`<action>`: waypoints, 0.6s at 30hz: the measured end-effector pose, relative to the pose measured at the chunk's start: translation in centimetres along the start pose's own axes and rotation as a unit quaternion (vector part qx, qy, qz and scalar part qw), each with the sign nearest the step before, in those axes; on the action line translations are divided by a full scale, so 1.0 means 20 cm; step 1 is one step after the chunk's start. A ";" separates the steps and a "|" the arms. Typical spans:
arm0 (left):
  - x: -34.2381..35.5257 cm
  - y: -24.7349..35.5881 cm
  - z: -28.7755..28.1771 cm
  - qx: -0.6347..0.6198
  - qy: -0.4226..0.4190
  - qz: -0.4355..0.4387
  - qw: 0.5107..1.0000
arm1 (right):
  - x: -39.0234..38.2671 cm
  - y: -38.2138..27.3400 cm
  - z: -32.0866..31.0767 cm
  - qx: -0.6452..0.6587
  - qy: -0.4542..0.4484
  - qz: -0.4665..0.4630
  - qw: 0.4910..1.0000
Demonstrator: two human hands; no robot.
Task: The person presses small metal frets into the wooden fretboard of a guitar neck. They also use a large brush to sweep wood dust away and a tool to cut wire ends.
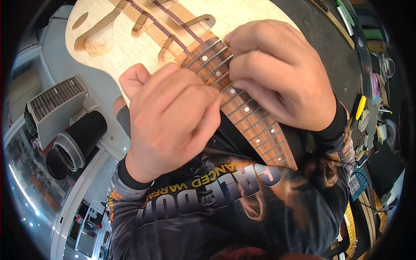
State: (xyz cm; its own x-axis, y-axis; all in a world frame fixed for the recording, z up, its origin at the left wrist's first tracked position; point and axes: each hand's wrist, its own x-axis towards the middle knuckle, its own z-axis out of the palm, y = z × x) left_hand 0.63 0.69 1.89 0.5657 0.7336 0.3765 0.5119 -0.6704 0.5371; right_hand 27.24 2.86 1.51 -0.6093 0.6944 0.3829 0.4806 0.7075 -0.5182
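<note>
While both hands bend over the fretboard (240, 115), the fingers of each are curled inward. The left hand (173, 117) is drawn into a loose fist at the fretboard's left edge, its fingertips turned down out of sight; whether they grip anything cannot be told. The right hand (281, 78) is bent more loosely, its fingertips at the frets by the opposite edge, and anything pinched there is hidden too.

The guitar body (169, 26) lies at the top of the view, in front of the person, its neck slanting down to the right toward them. The body is pale wood with rounded slots and hollows cut into it and dark stripes along the middle. The fretboard is brown, with metal frets and white dots.

Beyond the right hand is a dark tabletop (316, 37) with a long brush (333, 21) and a yellow-handled tool (360, 107). A black cylinder (89, 132) and a slatted box (54, 108) are at far left. The hands cover part of the fretboard, and a dark printed shirt (268, 216) fills the lower view.
</note>
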 end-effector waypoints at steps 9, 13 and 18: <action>0.02 -0.02 0.01 0.015 0.012 0.012 1.000 | 0.01 -0.02 0.02 -0.024 0.012 0.007 1.000; -0.02 0.00 -0.01 -0.013 -0.013 0.004 1.000 | -0.01 -0.01 0.04 0.005 0.006 -0.013 1.000; 0.00 -0.02 -0.01 0.003 0.000 0.009 1.000 | 0.00 -0.04 0.04 -0.022 0.003 -0.006 1.000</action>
State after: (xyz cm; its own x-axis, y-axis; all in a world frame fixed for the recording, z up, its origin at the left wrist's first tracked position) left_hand 0.33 0.96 1.73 0.5756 0.7212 0.3854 0.5059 -0.6844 0.5250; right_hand 26.37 2.27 1.38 -0.6118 0.6864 0.3931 0.5004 0.7208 -0.4797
